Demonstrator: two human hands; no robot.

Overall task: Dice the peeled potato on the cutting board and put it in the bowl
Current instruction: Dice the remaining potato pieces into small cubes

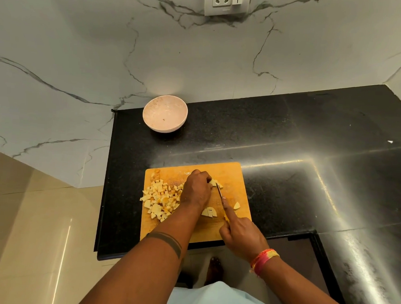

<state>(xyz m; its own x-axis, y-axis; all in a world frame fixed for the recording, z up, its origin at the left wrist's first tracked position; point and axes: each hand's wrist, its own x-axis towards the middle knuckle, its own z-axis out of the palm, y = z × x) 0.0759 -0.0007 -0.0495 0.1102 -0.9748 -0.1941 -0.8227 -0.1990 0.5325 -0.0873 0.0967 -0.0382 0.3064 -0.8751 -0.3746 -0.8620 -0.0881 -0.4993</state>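
board: rectangular orange wooden cutting board (pixel 231 174) on black table (pixel 288 138)
left hand (pixel 196 190): fingers curled over pale potato chunk (pixel 214 182) at board's far middle
right hand (pixel 241 233): grips small knife (pixel 220 191), forefinger along spine, blade just right of chunk
diced pile (pixel 160 198): board's left half
bowl: round pink bowl (pixel 164 114), well beyond board, no potato in it

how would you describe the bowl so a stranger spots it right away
On the black countertop, look past the wooden cutting board toward the marble wall. The pale pink bowl sits alone by the counter's far left corner, round and holding no diced potato.
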